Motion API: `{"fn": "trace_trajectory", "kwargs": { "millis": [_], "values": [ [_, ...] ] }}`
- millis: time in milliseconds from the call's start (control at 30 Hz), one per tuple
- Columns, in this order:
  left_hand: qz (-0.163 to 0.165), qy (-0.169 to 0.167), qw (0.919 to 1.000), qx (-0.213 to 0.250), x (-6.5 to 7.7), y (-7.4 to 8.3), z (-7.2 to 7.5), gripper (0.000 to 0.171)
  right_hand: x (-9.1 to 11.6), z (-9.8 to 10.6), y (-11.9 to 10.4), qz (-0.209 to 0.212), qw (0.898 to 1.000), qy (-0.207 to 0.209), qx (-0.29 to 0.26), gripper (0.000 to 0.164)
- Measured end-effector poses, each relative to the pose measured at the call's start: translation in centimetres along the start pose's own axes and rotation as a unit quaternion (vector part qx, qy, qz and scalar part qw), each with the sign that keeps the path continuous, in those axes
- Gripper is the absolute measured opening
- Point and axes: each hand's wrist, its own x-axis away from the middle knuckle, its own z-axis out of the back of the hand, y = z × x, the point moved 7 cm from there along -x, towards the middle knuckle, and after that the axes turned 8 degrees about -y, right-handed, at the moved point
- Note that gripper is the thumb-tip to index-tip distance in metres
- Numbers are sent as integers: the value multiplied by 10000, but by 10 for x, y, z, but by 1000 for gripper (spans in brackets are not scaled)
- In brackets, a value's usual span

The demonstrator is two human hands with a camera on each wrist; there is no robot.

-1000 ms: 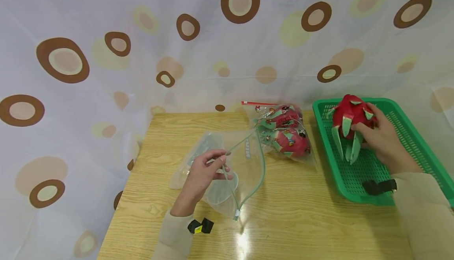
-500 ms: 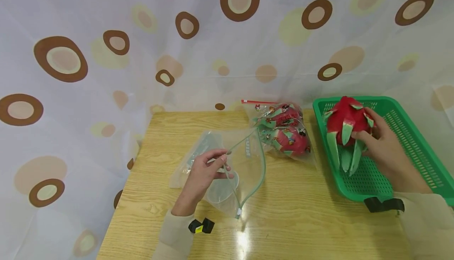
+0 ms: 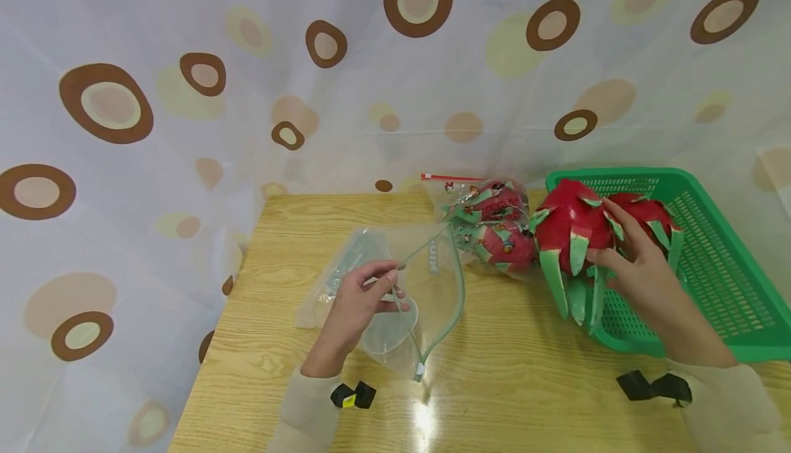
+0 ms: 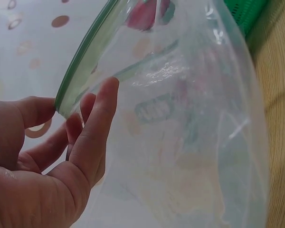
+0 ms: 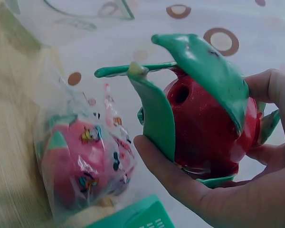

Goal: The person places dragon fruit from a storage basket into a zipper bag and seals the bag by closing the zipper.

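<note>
My left hand (image 3: 364, 302) pinches the green-edged mouth of a clear zip bag (image 3: 432, 302). The bag's mouth gapes toward the right, and its body lies behind the hand on the table. In the left wrist view, thumb and fingers meet at the green zip strip (image 4: 83, 52). My right hand (image 3: 643, 281) grips a red dragon fruit (image 3: 571, 223) with long green scales, over the left rim of the green basket (image 3: 735, 233). The right wrist view shows fingers and thumb around the dragon fruit (image 5: 204, 123), a small dark hole in its end.
Another dragon fruit (image 3: 643, 216) sits in the basket behind my right hand. Between the open bag and the basket lies a printed zip bag (image 3: 451, 195) with a red slider strip, holding two dragon fruits. Patterned cloth (image 3: 358, 110) hangs behind the wooden table (image 3: 494, 398).
My right hand has carried the dragon fruit leftward from above the basket to past its left rim, revealing another one inside. The left hand and clear bag have stayed nearly still.
</note>
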Motion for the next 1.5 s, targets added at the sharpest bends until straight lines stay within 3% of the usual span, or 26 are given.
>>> {"fn": "trace_trajectory", "kwargs": {
  "millis": [400, 800, 1133, 1500],
  "values": [
    [-6, 22, 10000, 17, -2, -2, -7, 27, 12, -50, -19, 661, 9904, -759, -952, 74],
    [-60, -96, 9998, 167, -3, -5, -13, 29, 20, -96, -27, 743, 9832, -1308, -1034, 75],
    [-110, -236, 9996, 145, -4, -6, -20, 30, 21, -133, -13, 237, 9747, -1991, -991, 70],
    [-95, -552, 9983, -187, -2, -5, -29, 31, 18, -150, 0, 171, 9752, -2028, -869, 68]
  ]
}}
